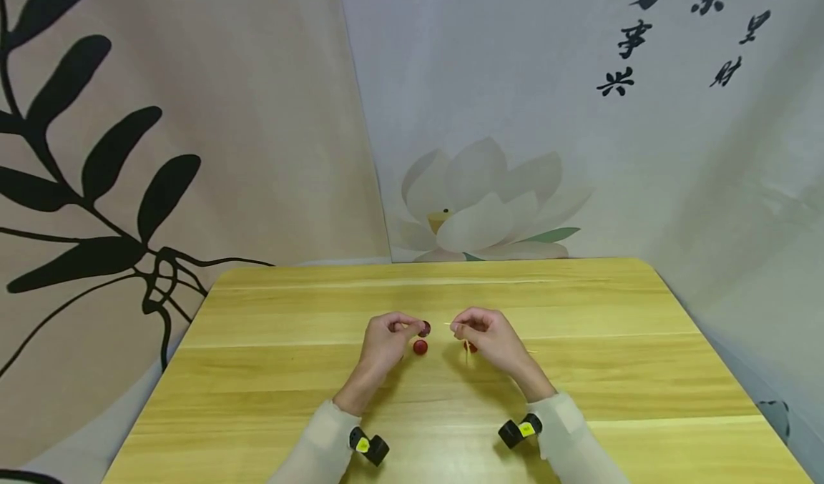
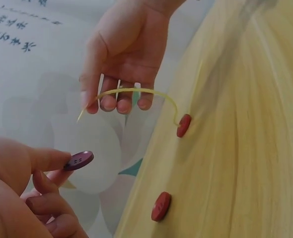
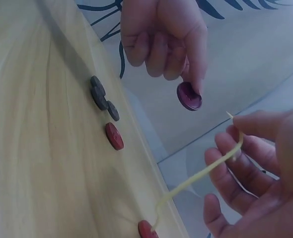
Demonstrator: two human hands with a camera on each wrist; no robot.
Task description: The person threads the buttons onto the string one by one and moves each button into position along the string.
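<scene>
My left hand [image 1: 384,341] pinches a dark purple button [image 2: 81,160] between thumb and forefinger, its face with small holes showing in the left wrist view. Across from it, my right hand [image 1: 491,335] pinches a yellow string [image 3: 196,177] near one end, and the pointed tip sticks out past the fingertips toward the purple button, with a gap between them. From the fingers the string arcs down to a red button [image 2: 184,126] on the table, which it passes into. A second red button [image 1: 420,347] lies on the table between the hands.
Three dark buttons [image 3: 99,97] lie close together on the wooden table [image 1: 257,398], beyond the second red button in the right wrist view; the left hand mostly hides them from the head camera. A printed curtain [image 1: 270,112] hangs behind the table's far edge.
</scene>
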